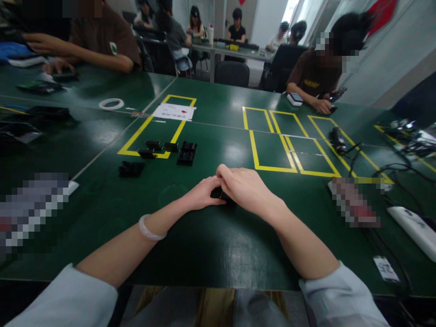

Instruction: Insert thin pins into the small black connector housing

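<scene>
Near the front middle of the green table (204, 245), my left hand (203, 193) and my right hand (243, 186) meet around a small black part (218, 194). The left fingers and thumb close on the part from its left side. My right hand covers its top and right side, with bent fingers over it, so most of the part is hidden. To the left of the hands stand several small black pieces (171, 147), and a black stacked piece (186, 153) lies beside them. Another dark piece (131, 168) rests nearer to me.
Yellow tape outlines (275, 170) mark the table. A paper sheet (173, 111) and a tape roll (111, 104) lie at the back left. Cables, a white power strip (413, 229) and a black device (337, 140) are at right. Other people sit around.
</scene>
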`<state>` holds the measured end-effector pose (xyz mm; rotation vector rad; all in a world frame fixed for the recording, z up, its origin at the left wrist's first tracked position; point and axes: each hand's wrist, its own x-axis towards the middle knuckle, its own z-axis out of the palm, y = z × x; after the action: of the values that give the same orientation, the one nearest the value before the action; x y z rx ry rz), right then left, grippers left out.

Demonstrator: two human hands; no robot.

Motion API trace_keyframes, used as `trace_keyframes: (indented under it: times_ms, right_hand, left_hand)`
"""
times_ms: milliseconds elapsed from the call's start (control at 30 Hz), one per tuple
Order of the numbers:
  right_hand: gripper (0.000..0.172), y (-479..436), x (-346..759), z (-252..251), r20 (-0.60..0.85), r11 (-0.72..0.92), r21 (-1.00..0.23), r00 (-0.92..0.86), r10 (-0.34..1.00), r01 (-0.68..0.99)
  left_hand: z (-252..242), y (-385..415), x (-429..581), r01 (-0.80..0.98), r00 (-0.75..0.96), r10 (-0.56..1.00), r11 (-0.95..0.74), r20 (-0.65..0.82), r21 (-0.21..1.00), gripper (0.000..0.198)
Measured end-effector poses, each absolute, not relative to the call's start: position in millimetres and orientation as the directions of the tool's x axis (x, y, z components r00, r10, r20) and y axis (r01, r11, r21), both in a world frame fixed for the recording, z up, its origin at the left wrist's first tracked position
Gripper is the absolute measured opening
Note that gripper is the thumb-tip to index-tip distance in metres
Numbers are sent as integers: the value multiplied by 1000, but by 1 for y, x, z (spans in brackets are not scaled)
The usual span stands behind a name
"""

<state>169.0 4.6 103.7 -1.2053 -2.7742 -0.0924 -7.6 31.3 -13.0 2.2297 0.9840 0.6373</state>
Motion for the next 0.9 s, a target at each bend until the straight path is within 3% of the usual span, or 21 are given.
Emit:
trace_keyframes:
  times_ms: [100, 300, 633, 900]
  right_hand:
    - [23, 4, 170, 105, 144, 687, -15, -678, 721, 727]
    - [26, 6, 169, 102, 136, 668, 56, -668, 731, 742]
    - [17, 1, 167, 106, 141, 695, 19, -690, 710, 719]
    - [23, 4, 166, 101, 175, 693, 48, -689, 704, 720]
  left_hand:
    - [-13, 31, -7, 483, 600, 778, -538, 187, 691, 47]
    - [-14, 32, -8, 493, 609, 779, -521, 152, 697, 34]
    - [-12, 30, -6, 488, 588, 792, -509, 164, 708, 45]
    - [-11, 31, -7, 473, 605, 778, -523, 169, 709, 37]
